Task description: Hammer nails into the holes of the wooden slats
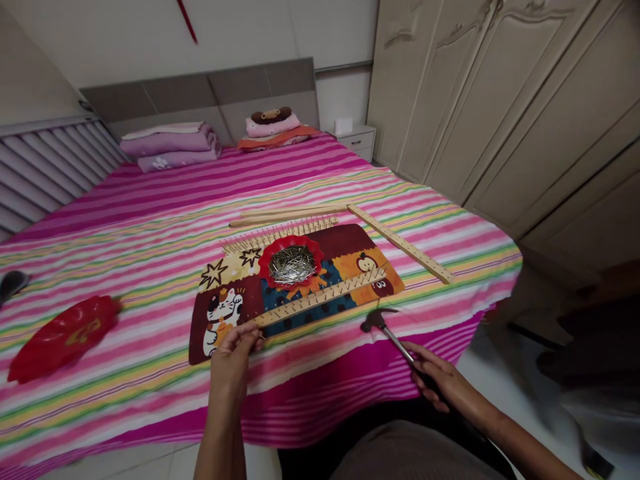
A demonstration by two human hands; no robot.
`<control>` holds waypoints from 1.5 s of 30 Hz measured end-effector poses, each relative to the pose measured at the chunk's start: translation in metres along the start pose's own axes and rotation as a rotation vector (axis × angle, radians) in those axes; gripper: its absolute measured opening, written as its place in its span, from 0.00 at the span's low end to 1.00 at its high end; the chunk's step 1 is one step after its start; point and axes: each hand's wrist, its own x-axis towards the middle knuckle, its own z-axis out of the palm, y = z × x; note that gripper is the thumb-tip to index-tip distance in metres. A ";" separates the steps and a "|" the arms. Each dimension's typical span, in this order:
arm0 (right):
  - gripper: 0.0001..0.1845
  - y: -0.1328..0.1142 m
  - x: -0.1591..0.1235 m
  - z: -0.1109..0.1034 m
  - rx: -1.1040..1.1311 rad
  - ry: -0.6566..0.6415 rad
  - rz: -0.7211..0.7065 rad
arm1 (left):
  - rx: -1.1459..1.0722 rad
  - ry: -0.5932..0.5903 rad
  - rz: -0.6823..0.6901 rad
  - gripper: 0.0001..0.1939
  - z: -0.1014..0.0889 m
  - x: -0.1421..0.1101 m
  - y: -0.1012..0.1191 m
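My right hand is wrapped around the dark handle of a claw hammer, whose head hangs over the front of the bed. My left hand is closed in a pinch at the left end of a wooden strip with a row of nails standing in it. Whether those fingers grip the strip's end or a small nail, I cannot tell. The strip lies across a patterned mat with a cat picture. Just behind it, a red scalloped dish holds a heap of loose nails.
Another nail-studded strip lies behind the dish, with bare wooden strips beyond. A strip with holes lies at the right. A red tray and a dark object are at left. Folded bedding sits by the headboard.
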 end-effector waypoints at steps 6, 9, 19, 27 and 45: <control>0.34 0.002 0.001 -0.001 0.000 -0.014 -0.019 | -0.057 -0.081 -0.084 0.22 0.003 -0.001 -0.008; 0.35 0.002 0.002 -0.002 -0.002 -0.013 -0.009 | -0.058 -0.051 -0.078 0.21 0.008 -0.003 -0.007; 0.36 -0.002 -0.001 0.000 -0.005 0.020 0.026 | 0.011 0.124 0.088 0.16 0.018 0.007 -0.013; 0.36 -0.001 0.000 -0.001 -0.011 0.000 0.011 | 0.198 0.137 0.213 0.15 0.026 0.014 -0.028; 0.35 -0.022 -0.026 0.029 -0.236 -0.131 -0.073 | 0.398 0.157 0.239 0.12 0.029 0.011 -0.028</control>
